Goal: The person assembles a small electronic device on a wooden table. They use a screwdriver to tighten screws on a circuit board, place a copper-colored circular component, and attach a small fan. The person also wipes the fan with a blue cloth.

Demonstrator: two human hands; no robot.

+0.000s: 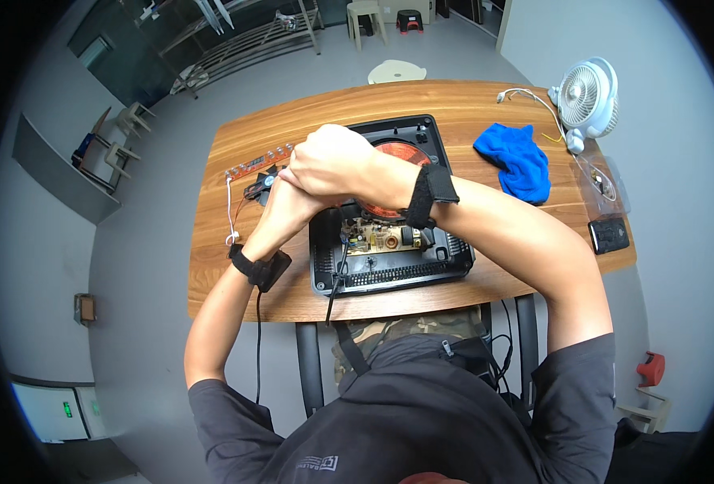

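My right hand point(330, 161) is closed over my left hand point(286, 208); both are pressed together above the left part of an opened black induction cooker point(397, 270). My left hand is mostly covered, so I cannot tell whether it holds anything. A small black cooling fan point(261, 188) with red and black leads sits right at its fingertips. The cooker's copper coil point(412, 153) and a tan circuit board point(381, 239) lie exposed. Black straps wrap both wrists.
A wooden table point(228, 282) carries a red strip board point(252, 167) with a white wire point(229, 211) at the left. A blue cloth point(520, 161), a white desk fan point(587, 95) and a small black box point(609, 234) are at the right. A pale stool point(396, 71) stands behind.
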